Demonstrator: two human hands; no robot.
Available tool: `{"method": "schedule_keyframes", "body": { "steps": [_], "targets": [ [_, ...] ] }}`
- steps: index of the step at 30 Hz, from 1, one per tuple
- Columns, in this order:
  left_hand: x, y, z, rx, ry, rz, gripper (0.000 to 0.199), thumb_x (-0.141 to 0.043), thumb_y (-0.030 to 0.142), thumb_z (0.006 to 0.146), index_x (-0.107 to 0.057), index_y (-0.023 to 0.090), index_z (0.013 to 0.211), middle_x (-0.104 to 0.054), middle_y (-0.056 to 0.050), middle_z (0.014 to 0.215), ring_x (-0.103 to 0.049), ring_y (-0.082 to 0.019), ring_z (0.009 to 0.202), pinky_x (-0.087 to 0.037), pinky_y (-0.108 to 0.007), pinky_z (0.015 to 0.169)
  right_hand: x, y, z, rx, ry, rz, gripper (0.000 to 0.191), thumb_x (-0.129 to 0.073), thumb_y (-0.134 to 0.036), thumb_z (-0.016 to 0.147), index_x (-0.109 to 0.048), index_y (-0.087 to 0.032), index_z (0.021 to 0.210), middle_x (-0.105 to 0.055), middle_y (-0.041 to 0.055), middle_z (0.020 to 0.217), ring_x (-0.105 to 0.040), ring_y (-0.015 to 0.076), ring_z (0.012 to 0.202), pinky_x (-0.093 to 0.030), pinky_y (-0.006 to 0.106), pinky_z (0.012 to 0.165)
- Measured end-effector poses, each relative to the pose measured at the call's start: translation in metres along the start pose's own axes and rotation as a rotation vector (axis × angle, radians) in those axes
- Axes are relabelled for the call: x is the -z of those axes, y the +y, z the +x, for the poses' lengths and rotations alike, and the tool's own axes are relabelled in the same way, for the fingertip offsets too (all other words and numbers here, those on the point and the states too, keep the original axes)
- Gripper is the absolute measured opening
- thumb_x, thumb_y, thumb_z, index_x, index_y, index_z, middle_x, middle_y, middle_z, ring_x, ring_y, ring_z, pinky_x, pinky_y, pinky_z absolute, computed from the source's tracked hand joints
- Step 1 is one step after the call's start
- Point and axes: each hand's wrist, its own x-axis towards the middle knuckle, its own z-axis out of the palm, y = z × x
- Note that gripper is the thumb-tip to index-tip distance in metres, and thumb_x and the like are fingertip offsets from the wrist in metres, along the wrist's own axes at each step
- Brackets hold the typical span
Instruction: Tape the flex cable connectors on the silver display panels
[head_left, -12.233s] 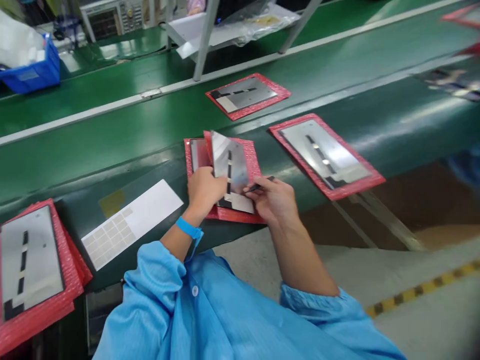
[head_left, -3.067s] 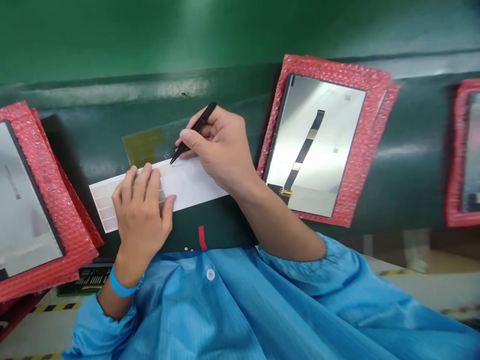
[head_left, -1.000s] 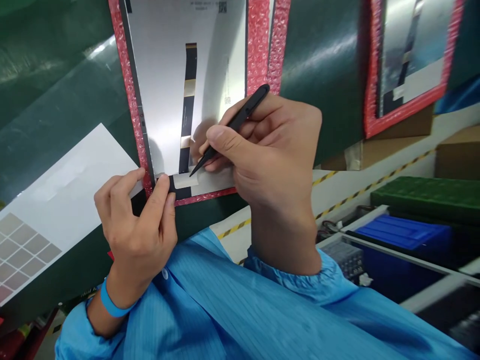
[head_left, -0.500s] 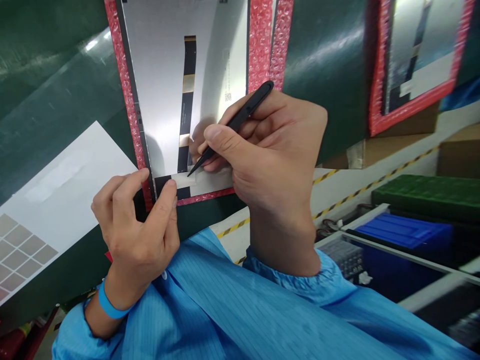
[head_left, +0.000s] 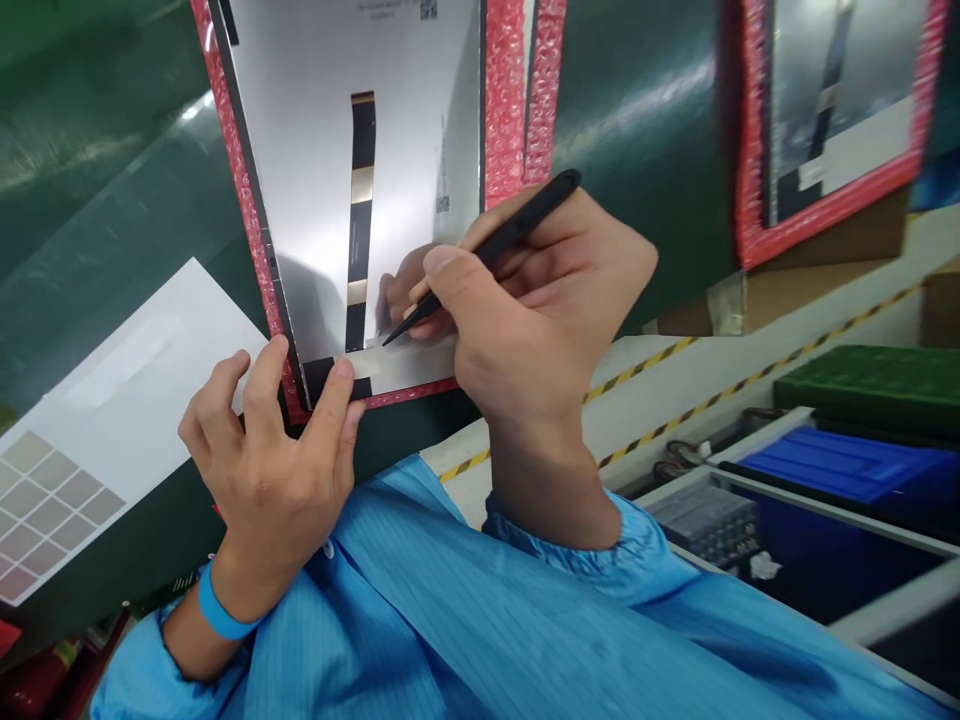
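A silver panel [head_left: 412,130] with a dark flex strip [head_left: 361,235] down its middle lies on pink bubble wrap [head_left: 506,110]. My right hand [head_left: 525,290] grips black tweezers [head_left: 517,225] like a pen, their tip just above the panel's lower edge. Near that tip is a pale tape piece [head_left: 366,364] over the dark lower part. My left hand [head_left: 274,450] has its fingers apart; the index fingertip presses at the tape's left end and another finger rests by the panel's left edge. It holds nothing.
A white sheet [head_left: 172,350] with grey squares [head_left: 64,510] lies on the green table [head_left: 630,120] at left. Another panel [head_left: 862,110] in pink wrap sits at upper right. Beyond the table edge are cardboard [head_left: 810,290], a blue bin [head_left: 855,462] and striped floor tape [head_left: 645,365].
The tweezers' tip has shifted slightly right and up, off the tape. The view has moved a little, so the panel appears lower and further left. The left fingertip stays on the tape.
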Motion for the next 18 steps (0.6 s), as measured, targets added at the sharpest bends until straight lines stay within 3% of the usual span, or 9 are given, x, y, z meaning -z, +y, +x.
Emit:
{"method": "schedule_keyframes", "body": {
  "steps": [4,8,14,18],
  "targets": [
    [-0.003,0.007,0.001,-0.042,-0.011,0.02,0.044,-0.07,0.045,0.103,-0.073,0.021,0.14,-0.065,-0.023,0.148,-0.054,-0.044,0.138,-0.044,-0.062,0.114,-0.002,0.004,0.002,-0.004,0.007,0.069,0.025,-0.075,-0.017,0.097,-0.058,-0.028,0.083,-0.068,-0.0034,0.071,-0.07,0.016,0.06,-0.057,0.028,0.049],
    [-0.01,0.016,0.004,-0.064,-0.081,0.056,0.058,-0.061,0.056,0.107,-0.065,0.021,0.153,-0.061,-0.022,0.156,-0.049,-0.046,0.144,-0.032,-0.068,0.122,-0.004,0.007,0.004,-0.008,0.014,0.083,0.023,-0.073,-0.019,0.098,-0.057,-0.028,0.084,-0.069,-0.0038,0.072,-0.07,0.0163,0.06,-0.058,0.029,0.049],
    [-0.001,0.012,-0.002,-0.016,-0.118,0.171,0.058,-0.066,0.055,0.105,-0.059,0.036,0.159,-0.053,-0.018,0.166,-0.044,-0.047,0.15,-0.023,-0.072,0.121,-0.003,0.017,0.006,0.044,0.058,0.155,0.02,-0.076,-0.025,0.097,-0.06,-0.027,0.086,-0.07,-0.0032,0.072,-0.069,0.0157,0.059,-0.059,0.028,0.05],
    [0.001,0.013,-0.008,0.014,-0.103,0.243,0.055,-0.065,0.051,0.106,-0.061,0.033,0.157,-0.053,-0.02,0.165,-0.042,-0.049,0.151,-0.021,-0.071,0.121,-0.005,0.025,0.01,0.083,0.06,0.241,0.02,-0.077,-0.025,0.096,-0.061,-0.025,0.084,-0.071,-0.0044,0.071,-0.068,0.0127,0.055,-0.056,0.023,0.047]
  ]
}}
